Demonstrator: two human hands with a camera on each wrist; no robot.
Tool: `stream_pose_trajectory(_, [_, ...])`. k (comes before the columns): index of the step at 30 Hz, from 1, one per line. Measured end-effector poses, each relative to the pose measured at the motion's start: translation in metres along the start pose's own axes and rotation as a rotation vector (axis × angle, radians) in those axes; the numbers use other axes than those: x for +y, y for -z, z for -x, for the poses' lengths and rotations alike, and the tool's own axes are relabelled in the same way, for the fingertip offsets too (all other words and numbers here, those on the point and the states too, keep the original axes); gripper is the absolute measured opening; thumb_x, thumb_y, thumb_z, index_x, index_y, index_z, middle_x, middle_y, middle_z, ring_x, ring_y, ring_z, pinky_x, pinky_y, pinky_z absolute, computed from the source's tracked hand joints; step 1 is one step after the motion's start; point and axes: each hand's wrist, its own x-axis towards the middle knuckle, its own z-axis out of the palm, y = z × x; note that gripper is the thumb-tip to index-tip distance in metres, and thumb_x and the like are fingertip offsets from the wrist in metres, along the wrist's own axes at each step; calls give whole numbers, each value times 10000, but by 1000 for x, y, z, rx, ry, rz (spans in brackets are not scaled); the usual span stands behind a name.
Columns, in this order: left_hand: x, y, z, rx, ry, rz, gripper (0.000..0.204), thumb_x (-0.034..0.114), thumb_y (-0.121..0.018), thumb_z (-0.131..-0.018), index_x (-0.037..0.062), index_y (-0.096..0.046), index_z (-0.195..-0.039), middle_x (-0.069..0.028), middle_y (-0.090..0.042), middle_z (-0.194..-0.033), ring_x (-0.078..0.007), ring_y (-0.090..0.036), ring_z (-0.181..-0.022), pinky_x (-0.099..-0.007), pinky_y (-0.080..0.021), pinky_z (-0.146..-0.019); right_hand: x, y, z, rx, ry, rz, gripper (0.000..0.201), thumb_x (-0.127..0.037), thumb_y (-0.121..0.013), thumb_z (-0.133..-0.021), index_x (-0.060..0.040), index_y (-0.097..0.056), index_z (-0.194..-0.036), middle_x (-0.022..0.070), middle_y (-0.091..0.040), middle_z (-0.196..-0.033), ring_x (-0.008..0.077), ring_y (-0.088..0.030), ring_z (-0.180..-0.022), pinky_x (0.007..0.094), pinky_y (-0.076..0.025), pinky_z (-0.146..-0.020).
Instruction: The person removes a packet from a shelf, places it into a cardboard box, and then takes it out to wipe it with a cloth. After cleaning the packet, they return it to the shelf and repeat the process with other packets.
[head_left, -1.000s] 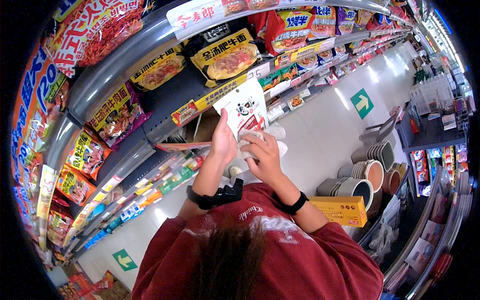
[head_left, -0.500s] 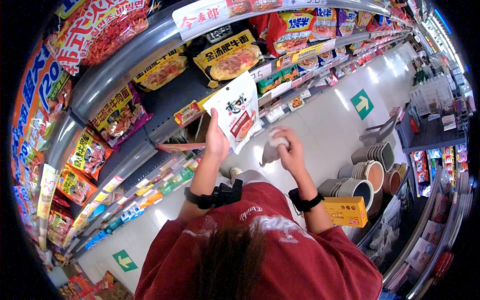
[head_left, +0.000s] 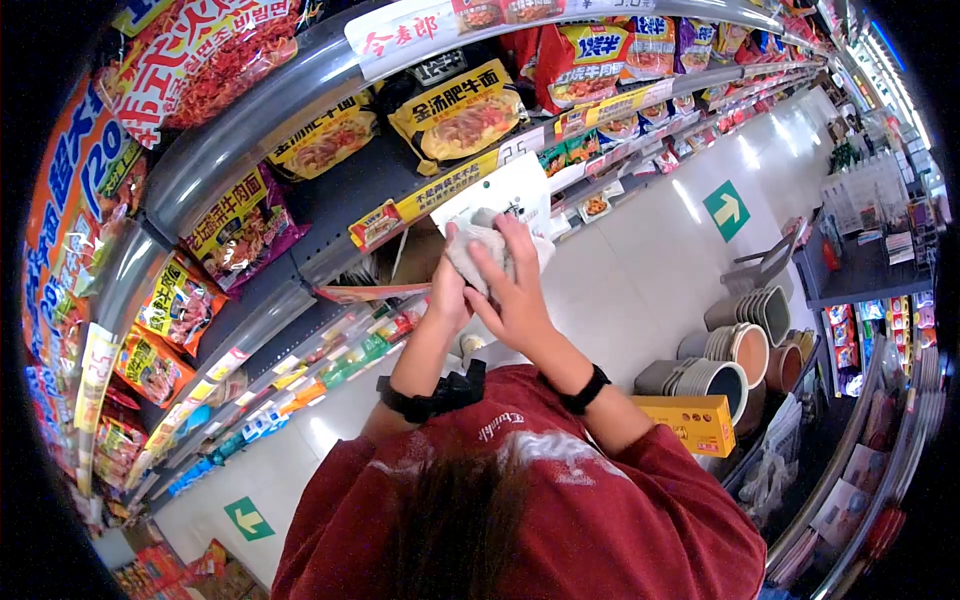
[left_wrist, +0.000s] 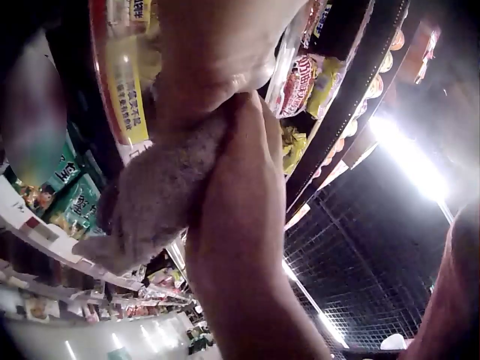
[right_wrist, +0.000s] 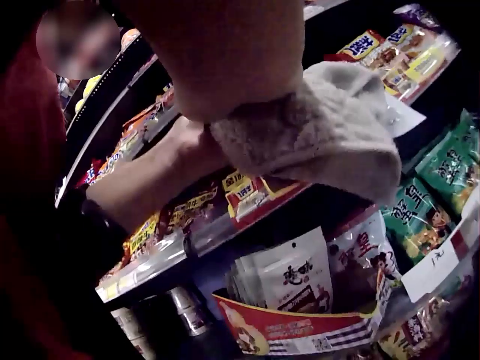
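My left hand point(head_left: 450, 290) grips a white packet point(head_left: 522, 185) by its left side, the far end pointing up and away. Over the packet's front, the fingers of my right hand point(head_left: 518, 305) lie bent on a pale grey cloth point(head_left: 470, 255), which hides most of the print. Both hands meet around it. In the left wrist view the cloth point(left_wrist: 157, 202) bulges out between the hands; the right wrist view shows the cloth point(right_wrist: 330, 139) hanging below my right hand point(right_wrist: 225, 56).
Shelves with noodle packs point(head_left: 460, 110) curve along the left and front. A red display box point(right_wrist: 281, 330) holds white packets point(right_wrist: 300, 274) below the hands. To the right are stacked bins point(head_left: 715, 385), a yellow box point(head_left: 690, 424) and a dark shelf unit point(head_left: 855, 265).
My right hand, with the cloth, first moved off the packet to the right, uncovering its print, then came back onto its front. My left hand kept its hold, and the packet shifted slightly.
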Motion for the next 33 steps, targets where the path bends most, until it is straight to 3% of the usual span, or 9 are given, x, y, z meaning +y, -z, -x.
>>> stream_pose_trajectory(5, [-1,-1,0,11,-12,-45,569,469,-199,-901,32,-354,-1232,-118,-431,-1214,-221,-431,-1115,-336,-330,-951,17,-7,4,-39,77,117,497,-163,-590,-668,-175,-491,-1155,182,-319,-1258,390,-325,-1162,547,-191,-967])
stream_pose_trajectory(12, [-6,-1,-7,-31,-49,14,521,434,-232,-907,51,-340,-1243,-112,-419,-1232,-226,-404,-1142,-362,-287,-984,29,-1,3,84,92,211,567,-134,-611,-602,-175,-487,-1154,174,-369,-1215,365,-375,-1104,501,-273,-919])
stream_pose_trajectory(19, [-7,3,-11,-42,-34,45,563,456,-260,-894,45,-283,-1277,-115,-409,-1246,-249,-408,-1141,-385,-304,-971,39,4,3,210,-75,140,516,-42,-534,-694,-92,-407,-1191,212,-284,-1257,375,-319,-1139,440,-282,-936])
stream_pose_trajectory(22, [-6,7,-11,-48,-20,79,539,425,-275,-904,25,-296,-1264,-118,-413,-1243,-232,-435,-1119,-361,-332,-954,44,8,2,322,-206,108,509,-42,-522,-739,-54,-357,-1220,218,-303,-1243,390,-309,-1139,445,-227,-968])
stream_pose_trajectory(24, [-5,8,-12,35,-38,63,548,429,-302,-898,24,-295,-1267,-120,-408,-1250,-237,-436,-1118,-360,-330,-954,52,13,0,340,-231,138,463,-47,-474,-781,-18,-335,-1221,207,-318,-1240,362,-301,-1153,421,-208,-981])
stream_pose_trajectory(26, [0,5,-9,54,-35,52,556,436,-276,-896,35,-277,-1280,-125,-388,-1269,-263,-399,-1150,-393,-313,-964,66,18,1,406,-370,-30,419,-76,-435,-818,-12,-337,-1220,189,-342,-1229,318,-314,-1155,383,-214,-983])
stream_pose_trajectory(27, [2,5,-9,68,-52,61,547,424,-286,-898,32,-277,-1280,-125,-386,-1271,-263,-394,-1154,-390,-309,-966,70,21,-1,421,-419,-55,377,-116,-370,-869,11,-331,-1221,155,-372,-1224,241,-354,-1139,323,-240,-972])
stream_pose_trajectory(32, [8,6,-8,50,-75,52,520,389,-308,-903,26,-289,-1275,-124,-379,-1276,-262,-381,-1163,-385,-302,-972,64,35,-8,451,-475,-275,376,-149,-371,-874,10,-345,-1214,143,-381,-1224,229,-358,-1137,316,-248,-967])
stream_pose_trajectory(33, [9,5,-7,50,-74,52,520,389,-308,-903,26,-289,-1275,-124,-379,-1276,-262,-381,-1163,-385,-302,-972,61,36,-6,377,-452,-333,392,-146,-414,-846,8,-364,-1202,148,-401,-1207,238,-373,-1127,322,-259,-962])
